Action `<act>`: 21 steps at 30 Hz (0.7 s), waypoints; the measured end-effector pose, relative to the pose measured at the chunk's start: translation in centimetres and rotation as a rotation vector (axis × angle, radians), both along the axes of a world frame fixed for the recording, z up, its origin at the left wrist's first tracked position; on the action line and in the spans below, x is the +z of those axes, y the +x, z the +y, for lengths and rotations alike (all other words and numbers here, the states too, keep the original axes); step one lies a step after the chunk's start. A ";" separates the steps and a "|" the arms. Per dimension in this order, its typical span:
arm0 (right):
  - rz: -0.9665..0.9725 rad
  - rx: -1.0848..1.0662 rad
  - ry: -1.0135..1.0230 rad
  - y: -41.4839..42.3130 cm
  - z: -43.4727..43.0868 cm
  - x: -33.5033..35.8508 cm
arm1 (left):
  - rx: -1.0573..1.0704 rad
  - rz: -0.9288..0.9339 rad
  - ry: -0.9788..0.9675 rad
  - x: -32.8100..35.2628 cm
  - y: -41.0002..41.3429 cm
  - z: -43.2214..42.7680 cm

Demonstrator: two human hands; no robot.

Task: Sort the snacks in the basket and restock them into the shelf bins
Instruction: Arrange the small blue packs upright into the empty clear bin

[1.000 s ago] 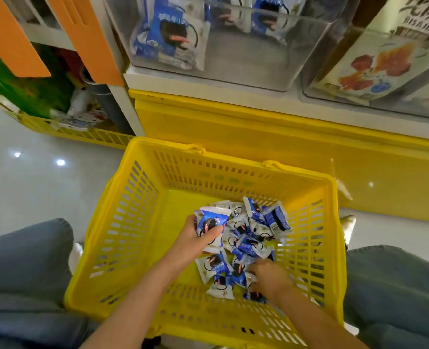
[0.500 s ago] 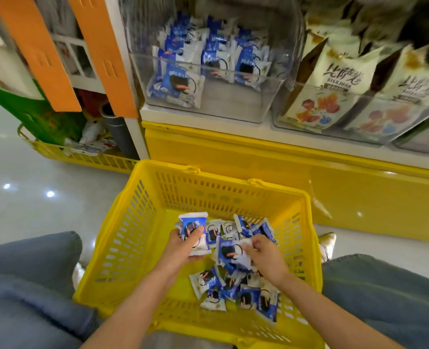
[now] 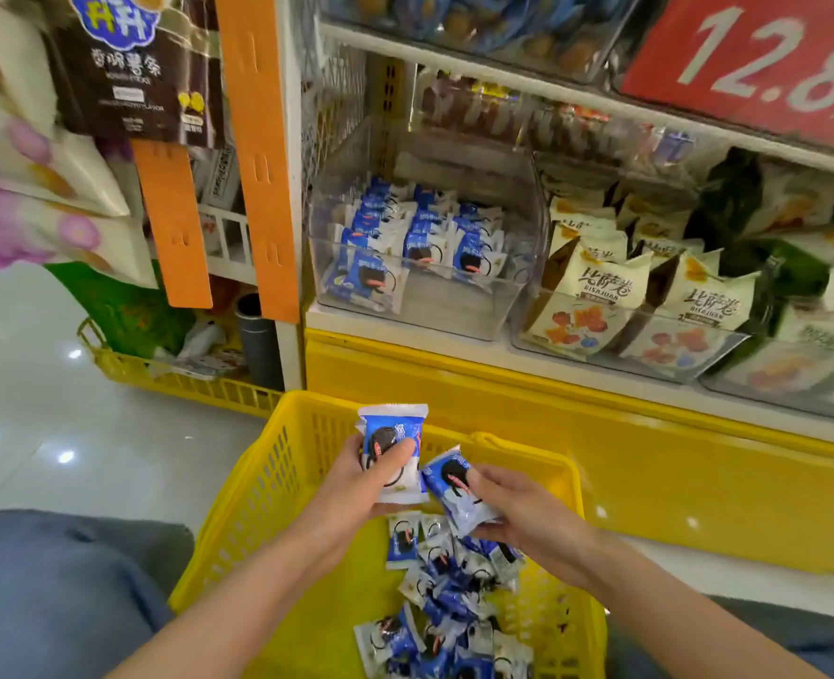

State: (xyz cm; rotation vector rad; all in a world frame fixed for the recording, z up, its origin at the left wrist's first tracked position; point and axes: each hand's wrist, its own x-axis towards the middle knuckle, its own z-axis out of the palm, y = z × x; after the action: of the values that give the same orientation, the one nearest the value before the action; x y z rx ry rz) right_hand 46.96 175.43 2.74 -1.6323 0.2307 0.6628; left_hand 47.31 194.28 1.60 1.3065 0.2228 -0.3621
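A yellow plastic basket point(image 3: 258, 512) stands on the floor between my knees, with several blue-and-white snack packets point(image 3: 446, 610) heaped in it. My left hand point(image 3: 351, 492) grips one such packet point(image 3: 393, 433) upright above the basket's far rim, thumb across its front. Just to its right, my right hand point(image 3: 527, 517) holds a second blue-and-white packet point(image 3: 454, 487), tilted. On the lowest shelf a clear bin point(image 3: 434, 311) contains rows of the same blue packets point(image 3: 419, 237).
Right of that bin, other clear bins point(image 3: 659, 355) hold cream and green bags. A yellow base panel point(image 3: 601, 433) runs below the shelf. Orange strips point(image 3: 258, 154) and hanging bags stand at the left, above a second yellow basket point(image 3: 170, 379) on the glossy floor.
Both hands have lifted out of the heap, each with a packet, up above the basket's rim. The view has tilted upward, showing more of the shelf.
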 end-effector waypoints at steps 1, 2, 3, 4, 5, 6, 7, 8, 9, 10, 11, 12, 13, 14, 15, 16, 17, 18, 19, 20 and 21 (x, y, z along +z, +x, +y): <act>-0.057 0.023 -0.084 0.3 0.1 0.9 | -0.029 -0.014 0.014 0.7 0.2 0.3; -0.108 0.044 -0.145 0.8 0.1 1.9 | -0.057 -0.027 0.022 1.4 0.4 0.5; -0.149 0.066 -0.176 1.3 0.1 3.0 | -0.075 -0.039 0.021 2.1 0.8 0.8; -0.186 0.090 -0.186 1.9 0.2 4.1 | -0.080 -0.049 0.009 2.7 1.3 1.1; -0.220 0.105 -0.184 2.6 0.3 5.4 | -0.077 -0.054 -0.008 3.3 1.8 1.4; -0.258 0.104 -0.167 3.4 0.3 6.7 | -0.073 -0.055 -0.019 3.9 2.3 1.6; -0.302 0.087 -0.147 4.4 0.2 8.1 | -0.073 -0.055 -0.020 4.5 2.8 1.9; -0.364 0.064 -0.142 5.5 0.3 9.5 | -0.075 -0.055 -0.016 5.0 3.4 2.1; -0.440 0.042 -0.163 6.7 0.3 11.0 | -0.078 -0.057 -0.011 5.5 4.0 2.4; -0.523 0.027 -0.210 8.0 0.4 12.3 | -0.082 -0.063 -0.008 6.0 4.7 2.6; -0.607 0.008 -0.277 9.5 0.6 13.5 | -0.088 -0.069 -0.002 6.5 5.4 2.8; -0.693 -0.016 -0.353 11.1 0.8 14.5 | -0.091 -0.072 0.004 7.0 6.1 3.1; -0.776 -0.041 -0.432 12.8 1.1 15.2 | -0.089 -0.074 0.009 7.4 6.8 3.3; -0.844 -0.057 -0.519 14.7 1.4 15.7 | -0.078 -0.075 0.003 7.7 7.5 3.6; -0.888 -0.057 -0.622 16.5 1.8 15.9 | -0.061 -0.073 -0.018 8.0 8.2 3.9; -0.906 -0.038 -0.733 18.3 2.3 15.8 | -0.037 -0.066 -0.052 8.2 8.8 4.1; -0.902 -0.002 -0.833 20.1 2.7 15.5 | -0.015 -0.060 -0.090 8.5 9.3 4.4; -0.885 0.048 -0.912 21.7 3.1 15.0 | 0.003 -0.060 -0.123 8.7 9.8 4.6; -0.866 0.112 -0.974 23.1 3.4 14.4 | 0.013 -0.064 -0.147 8.9 10.2 4.8; -0.857 0.187 -1.022 24.3 3.7 13.7 | 0.018 -0.066 -0.163 9.0 10.6 5.0; -0.850 0.263 -1.060 25.5 4.0 12.9 | 0.017 -0.067 -0.174 9.2 10.9 5.2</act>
State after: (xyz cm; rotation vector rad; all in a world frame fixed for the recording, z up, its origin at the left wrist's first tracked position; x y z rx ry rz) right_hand 72.42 179.45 15.67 -2.8370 -0.3305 -0.0841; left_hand 58.25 199.51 10.76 1.1430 0.1431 -0.3156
